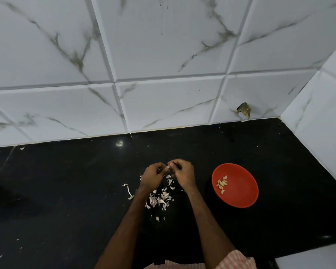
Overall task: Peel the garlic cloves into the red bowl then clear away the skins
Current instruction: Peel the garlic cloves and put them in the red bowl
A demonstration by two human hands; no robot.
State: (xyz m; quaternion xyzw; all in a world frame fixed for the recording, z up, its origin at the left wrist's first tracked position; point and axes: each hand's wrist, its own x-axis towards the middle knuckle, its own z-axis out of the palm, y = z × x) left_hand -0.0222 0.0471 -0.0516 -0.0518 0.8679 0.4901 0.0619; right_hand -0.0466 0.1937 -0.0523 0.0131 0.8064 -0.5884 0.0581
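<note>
My left hand (152, 176) and my right hand (183, 172) meet above the black counter, fingers curled, pinching one small garlic clove (168, 167) between their fingertips. Below the hands lies a loose pile of pale garlic skins (160, 199), with a few stray pieces (128, 191) to its left. To the right stands the red bowl (241, 191), holding several peeled cloves (222, 184) near its left side. The clove in my fingers is mostly hidden by them.
The black counter (66, 191) runs back to a white marble-tiled wall (163, 103) and a side wall (318, 123) on the right. A chipped spot (244, 110) marks the wall near the corner. Small skin flecks dot the counter.
</note>
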